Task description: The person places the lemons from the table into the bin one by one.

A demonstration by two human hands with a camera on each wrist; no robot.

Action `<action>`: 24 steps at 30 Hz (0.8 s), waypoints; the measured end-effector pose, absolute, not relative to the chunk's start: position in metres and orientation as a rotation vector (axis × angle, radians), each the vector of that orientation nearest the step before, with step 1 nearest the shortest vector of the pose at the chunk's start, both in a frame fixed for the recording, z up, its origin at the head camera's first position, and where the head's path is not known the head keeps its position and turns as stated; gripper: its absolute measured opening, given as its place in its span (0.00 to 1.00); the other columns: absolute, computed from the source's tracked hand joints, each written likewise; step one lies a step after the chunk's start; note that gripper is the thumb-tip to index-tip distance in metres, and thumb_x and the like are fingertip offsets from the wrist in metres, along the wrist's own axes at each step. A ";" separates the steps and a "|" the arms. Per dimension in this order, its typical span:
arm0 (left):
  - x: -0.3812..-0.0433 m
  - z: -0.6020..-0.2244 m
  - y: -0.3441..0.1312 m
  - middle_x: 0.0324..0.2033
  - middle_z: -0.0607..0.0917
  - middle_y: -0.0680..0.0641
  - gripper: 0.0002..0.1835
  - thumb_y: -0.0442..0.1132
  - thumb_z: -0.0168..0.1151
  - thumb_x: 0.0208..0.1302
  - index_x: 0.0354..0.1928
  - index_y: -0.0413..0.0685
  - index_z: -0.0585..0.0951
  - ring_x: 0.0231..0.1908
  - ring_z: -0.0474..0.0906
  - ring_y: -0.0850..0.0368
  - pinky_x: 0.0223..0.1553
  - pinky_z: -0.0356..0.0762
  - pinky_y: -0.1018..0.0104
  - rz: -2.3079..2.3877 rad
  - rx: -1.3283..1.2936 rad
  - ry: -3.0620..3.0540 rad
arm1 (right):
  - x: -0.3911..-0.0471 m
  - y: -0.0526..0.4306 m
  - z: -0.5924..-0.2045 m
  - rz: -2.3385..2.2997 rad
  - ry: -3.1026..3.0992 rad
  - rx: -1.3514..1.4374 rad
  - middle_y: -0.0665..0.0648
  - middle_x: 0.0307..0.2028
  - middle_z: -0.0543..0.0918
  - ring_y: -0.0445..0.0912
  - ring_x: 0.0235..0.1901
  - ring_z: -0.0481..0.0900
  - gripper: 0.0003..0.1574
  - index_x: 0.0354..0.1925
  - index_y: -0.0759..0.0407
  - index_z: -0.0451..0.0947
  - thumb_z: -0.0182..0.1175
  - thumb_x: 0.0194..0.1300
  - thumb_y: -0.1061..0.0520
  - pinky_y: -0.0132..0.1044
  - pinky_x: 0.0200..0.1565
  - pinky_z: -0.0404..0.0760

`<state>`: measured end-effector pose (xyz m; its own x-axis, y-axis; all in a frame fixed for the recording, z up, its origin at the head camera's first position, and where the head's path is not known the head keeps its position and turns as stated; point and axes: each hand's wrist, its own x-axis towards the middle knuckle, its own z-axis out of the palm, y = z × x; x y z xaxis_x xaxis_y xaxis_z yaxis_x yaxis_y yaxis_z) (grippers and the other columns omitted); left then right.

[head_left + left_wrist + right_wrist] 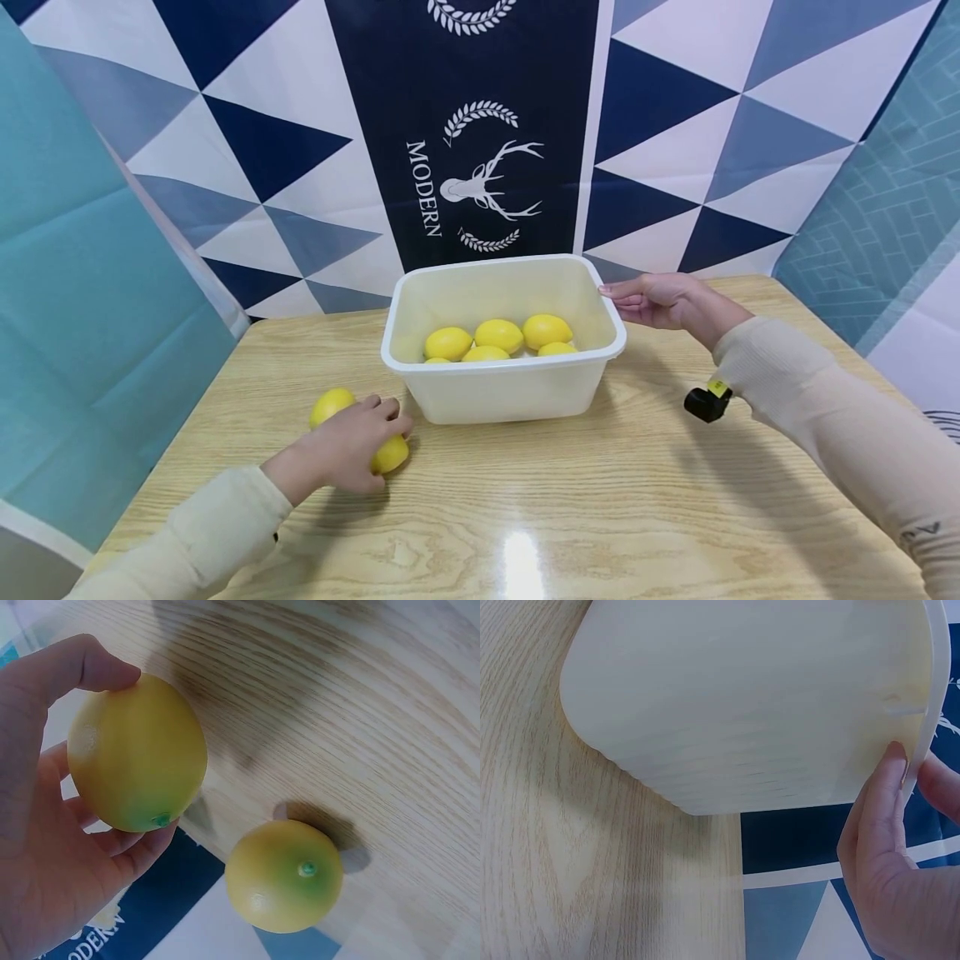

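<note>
My left hand [352, 442] grips a yellow lemon [139, 754], thumb on one side and fingers round the other. A second lemon [332, 405] rests on the table just beyond that hand; the left wrist view shows this lemon [285, 876] apart from the held one. With thumb and fingers my right hand [660, 302] pinches the right rim of a white plastic bin [502, 393]. Seen from the right wrist, the thumb lies over the rim and the fingers press the bin's outer wall [742, 712]. Several lemons [498, 335] lie inside the bin, some partly hidden by its front wall.
The bin stands on a light wood-grain table [570, 500], near its back edge. Behind hangs a cloth [480, 125] with triangles and a deer print. Teal panels [97, 250] flank the left side. A small black device [707, 403] sits at my right wrist.
</note>
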<state>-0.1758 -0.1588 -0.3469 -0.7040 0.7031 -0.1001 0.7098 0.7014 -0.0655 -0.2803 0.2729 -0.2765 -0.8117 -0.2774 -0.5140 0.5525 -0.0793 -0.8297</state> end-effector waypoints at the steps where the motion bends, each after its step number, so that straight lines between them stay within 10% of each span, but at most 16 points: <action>1: -0.175 -0.346 -0.158 0.39 0.76 0.50 0.28 0.43 0.73 0.39 0.46 0.54 0.76 0.38 0.70 0.54 0.41 0.75 0.58 -0.162 1.181 2.833 | -0.280 0.273 -0.277 -1.942 1.647 0.299 0.51 0.26 0.89 0.39 0.29 0.88 0.10 0.28 0.55 0.85 0.62 0.66 0.63 0.29 0.39 0.87; 24: -0.159 -0.338 -0.146 0.42 0.78 0.52 0.30 0.45 0.74 0.40 0.49 0.53 0.75 0.42 0.74 0.53 0.44 0.79 0.56 -0.247 1.215 2.798 | -0.279 0.272 -0.273 -1.924 1.655 0.298 0.51 0.26 0.89 0.39 0.30 0.87 0.11 0.27 0.56 0.84 0.61 0.66 0.63 0.28 0.40 0.86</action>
